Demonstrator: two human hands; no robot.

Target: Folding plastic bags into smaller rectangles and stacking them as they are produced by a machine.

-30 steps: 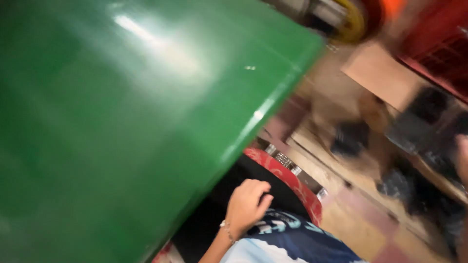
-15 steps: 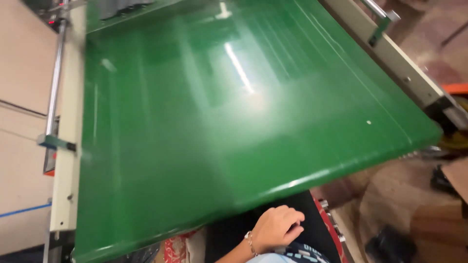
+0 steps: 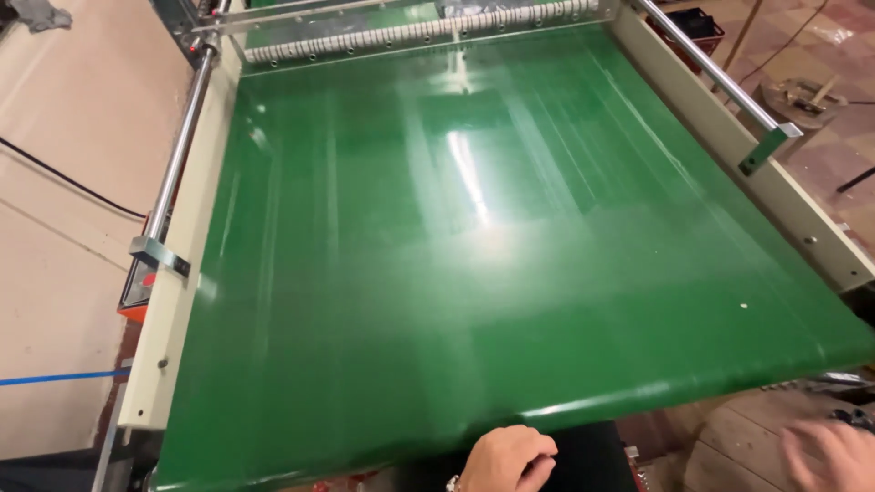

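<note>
In the head view, the person is looking down over a wide green conveyor belt (image 3: 492, 255) that is lying flat between two cream side rails (image 3: 187, 273), with a perforated metal bar (image 3: 419, 35) crossing its far end. The left hand (image 3: 506, 458) is resting just below the belt's near edge, fingers curled loosely inward and holding nothing. The right hand (image 3: 828, 454) is blurring at the lower right corner, fingers spread and seemingly empty, well apart from the belt.
</note>
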